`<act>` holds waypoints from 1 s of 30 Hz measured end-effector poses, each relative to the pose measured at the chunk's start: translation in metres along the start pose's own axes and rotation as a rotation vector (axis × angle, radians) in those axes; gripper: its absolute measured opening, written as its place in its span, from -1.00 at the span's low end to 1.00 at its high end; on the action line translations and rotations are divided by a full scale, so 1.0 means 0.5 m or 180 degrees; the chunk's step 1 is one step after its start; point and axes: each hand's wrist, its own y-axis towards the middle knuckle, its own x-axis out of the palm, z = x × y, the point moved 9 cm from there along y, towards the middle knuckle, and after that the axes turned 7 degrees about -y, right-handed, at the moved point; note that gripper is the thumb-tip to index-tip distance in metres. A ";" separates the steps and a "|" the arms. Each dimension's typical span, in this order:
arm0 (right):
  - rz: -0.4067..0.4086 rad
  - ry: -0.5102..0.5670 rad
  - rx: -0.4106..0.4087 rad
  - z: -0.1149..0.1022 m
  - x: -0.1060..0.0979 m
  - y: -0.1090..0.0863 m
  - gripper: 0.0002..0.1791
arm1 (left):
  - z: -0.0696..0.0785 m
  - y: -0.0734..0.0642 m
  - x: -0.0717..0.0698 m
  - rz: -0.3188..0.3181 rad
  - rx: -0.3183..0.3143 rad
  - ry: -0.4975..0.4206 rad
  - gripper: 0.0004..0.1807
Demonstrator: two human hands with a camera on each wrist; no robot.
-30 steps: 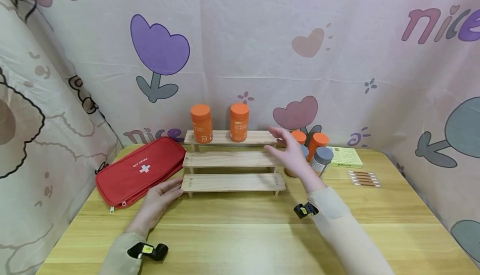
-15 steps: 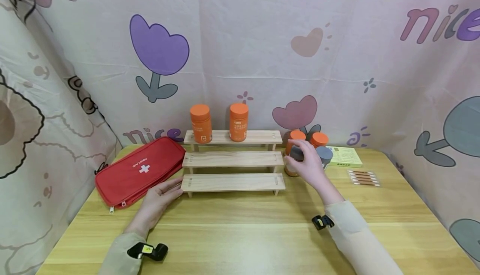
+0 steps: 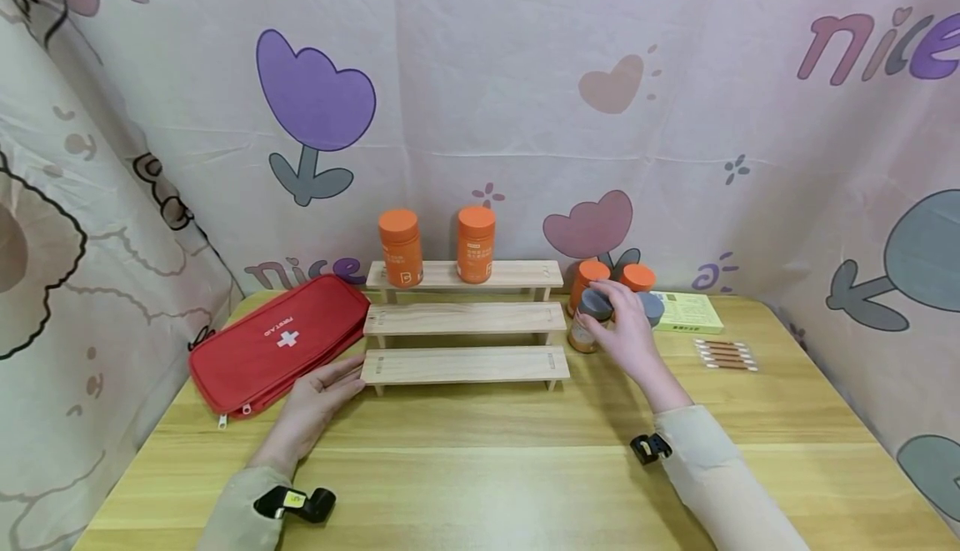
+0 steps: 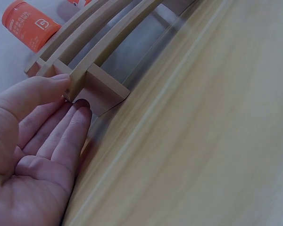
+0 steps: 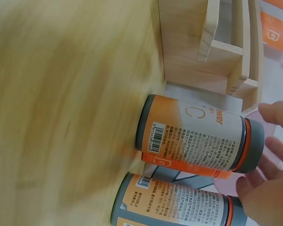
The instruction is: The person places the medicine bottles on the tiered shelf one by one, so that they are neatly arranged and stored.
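Observation:
My left hand [image 3: 315,401] pinches the left end of the lowest step of a three-tier wooden rack [image 3: 465,319]. In the left wrist view its thumb rests on the step's edge and the fingers lie beneath. On the right, my right hand [image 3: 626,338] reaches over the grey lid of an orange-and-white supplement bottle [image 5: 193,132] standing upright on the table. Its fingers bend around the lid; in the right wrist view the thumb tip is slightly apart from it. A second grey-lidded bottle [image 5: 174,207] stands beside it, close under that hand.
Two orange bottles [image 3: 401,251] stand on the rack's top step. Behind the grey-lidded bottles are two more orange bottles [image 3: 592,272]. A yellow-green box [image 3: 690,313] and a pack of cotton swabs [image 3: 726,355] lie right. A red first-aid pouch [image 3: 277,343] lies left.
My right hand has moved from the rack's upper right end, right and down to the grey-lidded bottle. My left hand has stayed at the rack.

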 end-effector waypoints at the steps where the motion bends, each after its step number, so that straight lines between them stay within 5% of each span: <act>1: -0.0020 0.0003 0.0033 0.002 0.001 0.000 -0.43 | 0.000 -0.001 0.000 0.0002 -0.0002 0.0003 -0.37; 13: -0.0227 -0.0044 0.0363 0.030 0.015 0.006 -0.39 | -0.003 0.001 -0.002 -0.0021 -0.0019 0.0066 -0.36; 30: -0.0473 -0.0346 0.0474 0.025 0.004 0.023 -0.38 | 0.004 -0.001 0.004 -0.0072 0.0002 -0.0002 -0.38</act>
